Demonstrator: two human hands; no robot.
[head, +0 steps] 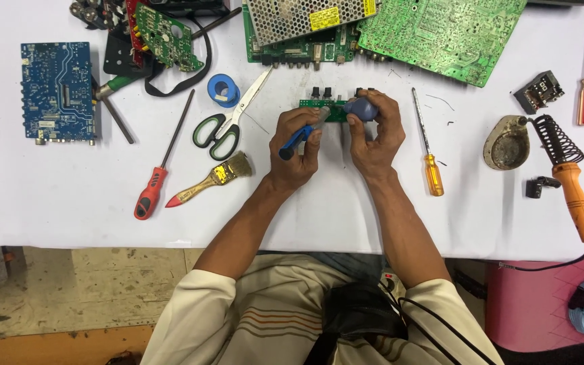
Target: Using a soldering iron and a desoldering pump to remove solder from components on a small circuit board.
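The white table (pixel 49 196) carries large green circuit boards (pixel 441 30) at twelve o'clock and a blue circuit board (pixel 57 91) at ten. Near the centre, the small green board (pixel 329 110) lies between both hands. The left hand (pixel 297 145) is clenched around a blue-handled tool (pixel 297 138); the right hand (pixel 374 132) grasps a blue-grey bulb (pixel 358 107) over the board. Scissors (pixel 228 125) lie at nine o'clock of the hands.

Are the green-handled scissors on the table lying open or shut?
Shut. The green-handled scissors lie flat on the white table with the blades together in a single point and the two handle loops side by side, left of the left hand.
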